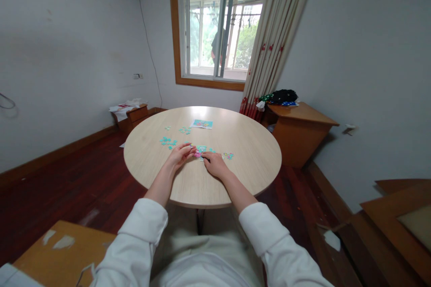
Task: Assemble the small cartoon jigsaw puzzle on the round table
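Observation:
I sit at a round light-wood table [242, 175]. My left hand [181, 154] and my right hand [214, 163] meet near the table's middle, fingertips pinched together on a small pink and teal puzzle piece [198, 153]. Beside the fingers lies a joined patch of teal pieces [203, 148]. More loose pieces lie to the left [167, 141], further back [185, 130] and to the right [228, 155]. A printed picture card [202, 123] lies flat at the far side of the table.
A wooden cabinet [299, 132] with dark clothes on top stands right of the table, by a curtain [276, 40]. A window [218, 22] is behind. A cardboard box [133, 114] sits by the left wall. A wooden surface [63, 244] is near my left elbow.

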Tool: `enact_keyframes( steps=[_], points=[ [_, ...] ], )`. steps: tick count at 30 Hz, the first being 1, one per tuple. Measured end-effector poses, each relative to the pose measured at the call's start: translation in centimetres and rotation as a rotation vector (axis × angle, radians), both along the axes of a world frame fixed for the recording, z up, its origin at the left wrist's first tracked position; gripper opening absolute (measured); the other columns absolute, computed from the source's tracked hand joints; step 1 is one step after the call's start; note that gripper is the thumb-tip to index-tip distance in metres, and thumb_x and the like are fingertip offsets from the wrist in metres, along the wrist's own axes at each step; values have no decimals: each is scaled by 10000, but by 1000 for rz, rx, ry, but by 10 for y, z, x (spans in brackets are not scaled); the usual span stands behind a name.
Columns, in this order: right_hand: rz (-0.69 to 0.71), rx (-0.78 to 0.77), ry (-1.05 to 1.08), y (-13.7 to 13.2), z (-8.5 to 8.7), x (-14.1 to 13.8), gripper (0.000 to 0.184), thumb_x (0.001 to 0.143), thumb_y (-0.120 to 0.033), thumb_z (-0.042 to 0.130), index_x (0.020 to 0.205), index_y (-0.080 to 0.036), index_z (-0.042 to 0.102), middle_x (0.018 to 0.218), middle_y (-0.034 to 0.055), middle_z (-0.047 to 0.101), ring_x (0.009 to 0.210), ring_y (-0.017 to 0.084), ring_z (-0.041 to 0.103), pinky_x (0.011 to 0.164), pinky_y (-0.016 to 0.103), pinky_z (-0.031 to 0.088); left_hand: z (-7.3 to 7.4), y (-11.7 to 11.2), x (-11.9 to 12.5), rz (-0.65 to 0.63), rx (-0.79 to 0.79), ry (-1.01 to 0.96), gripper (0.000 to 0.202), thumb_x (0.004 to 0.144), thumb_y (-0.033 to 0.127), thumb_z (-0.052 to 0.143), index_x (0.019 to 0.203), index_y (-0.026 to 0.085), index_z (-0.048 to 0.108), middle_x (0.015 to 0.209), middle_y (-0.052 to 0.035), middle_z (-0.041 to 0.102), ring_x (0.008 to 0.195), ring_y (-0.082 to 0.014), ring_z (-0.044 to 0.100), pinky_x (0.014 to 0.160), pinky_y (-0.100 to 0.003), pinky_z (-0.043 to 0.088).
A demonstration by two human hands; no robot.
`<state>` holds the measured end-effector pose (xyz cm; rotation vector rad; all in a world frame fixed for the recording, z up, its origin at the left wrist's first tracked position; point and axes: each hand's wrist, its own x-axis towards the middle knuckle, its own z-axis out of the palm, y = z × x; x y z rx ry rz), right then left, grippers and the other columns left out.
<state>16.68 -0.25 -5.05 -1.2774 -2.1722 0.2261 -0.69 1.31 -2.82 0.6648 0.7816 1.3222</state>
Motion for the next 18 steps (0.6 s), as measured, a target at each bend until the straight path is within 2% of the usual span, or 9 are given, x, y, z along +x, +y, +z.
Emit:
enact_keyframes(
  steps=[7, 18],
  points=[
    [2, -7, 4, 0, 0, 0, 303, 827, -152, 455, 1049, -228, 647, 1145, 41, 628, 1095, 165, 543, 976, 339, 359, 2, -1, 0, -3, 7, 52, 212, 663, 8, 661, 840, 92, 581, 758, -100, 688, 637, -141, 659, 580, -222, 537],
    [7, -2, 12, 1, -1, 0, 306, 826, -151, 450, 1042, -233, 651, 1134, 36, 635, 1081, 159, 551, 976, 335, 360, 5, -4, 1, 15, 19, 89, 167, 668, -10, 641, 802, 75, 591, 717, -101, 688, 606, -132, 655, 566, -206, 533]
  ],
)
